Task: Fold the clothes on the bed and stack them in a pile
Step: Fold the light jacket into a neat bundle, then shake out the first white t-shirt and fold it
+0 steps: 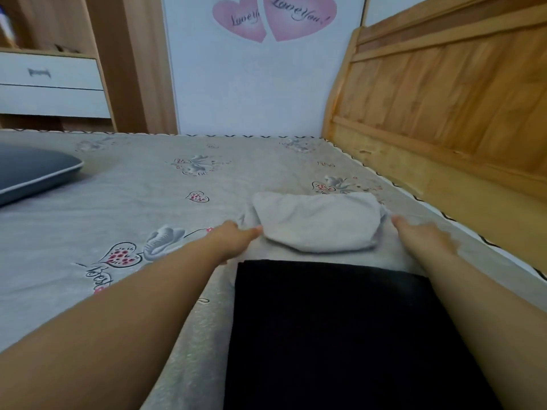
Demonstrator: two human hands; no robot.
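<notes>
1. While both bare forearms reach forward over the bed with its grey, heart-and-flower printed sheet (pixel 142 202), a pale grey folded cloth bundle (pixel 318 221) lies on the sheet near the bed's right edge, well short of its far edge.
2. The bundle's long axis runs left to right, parallel to the bed's far edge; its rounded fold faces the person and its looser ends point outward at each side.
3. One flat black folded garment (pixel 340 335) lies on the sheet just on the near side of the bundle, its long axis running from the person toward the bundle, its far edge straight and close to the bundle without clearly touching it.
4. Counted: one pale bundle, one black garment, two hands.
5. The left hand (pixel 233 239) lies low at the bundle's left end, fingers stretched toward the cloth with the tips meeting or tucking under it; whether they pinch it, I cannot tell.
6. The right hand (pixel 420 236) rests at the bundle's right end, fingers extended and flat, one fingertip at the loose cloth edge; a grip is not visible.
7. One dark blue-grey pillow with pale piping (pixel 32 171) sits at the bed's left edge.
8. A slatted wooden headboard (pixel 444 93) stands along the right edge.
</notes>
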